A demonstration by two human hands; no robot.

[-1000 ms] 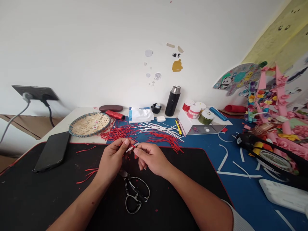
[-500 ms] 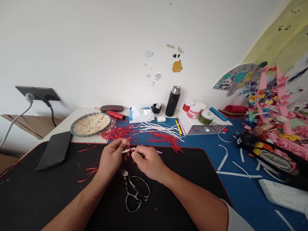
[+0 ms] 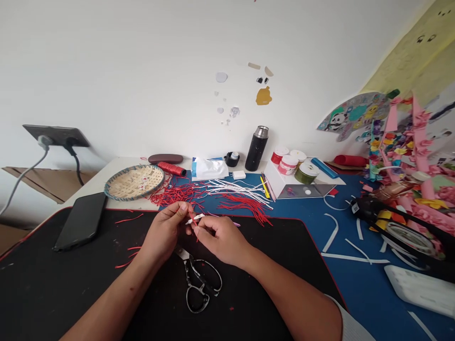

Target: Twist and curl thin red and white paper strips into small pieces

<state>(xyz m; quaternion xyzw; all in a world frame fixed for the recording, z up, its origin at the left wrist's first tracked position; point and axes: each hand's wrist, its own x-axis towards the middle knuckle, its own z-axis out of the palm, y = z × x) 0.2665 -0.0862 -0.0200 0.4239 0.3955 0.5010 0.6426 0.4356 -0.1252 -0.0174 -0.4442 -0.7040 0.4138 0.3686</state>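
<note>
My left hand (image 3: 165, 228) and right hand (image 3: 222, 241) pinch a white strip (image 3: 196, 218) and red strand (image 3: 192, 219) above the black mat (image 3: 71, 284); both look light and floppy, best held close to the fingertips.

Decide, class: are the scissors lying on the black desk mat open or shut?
Shut: the scissors have blades closed together and finger loops side by side.

Left hand (image 3: 164, 230) and right hand (image 3: 222, 241) pinching a red-and-white strip (image 3: 194, 219)
</note>
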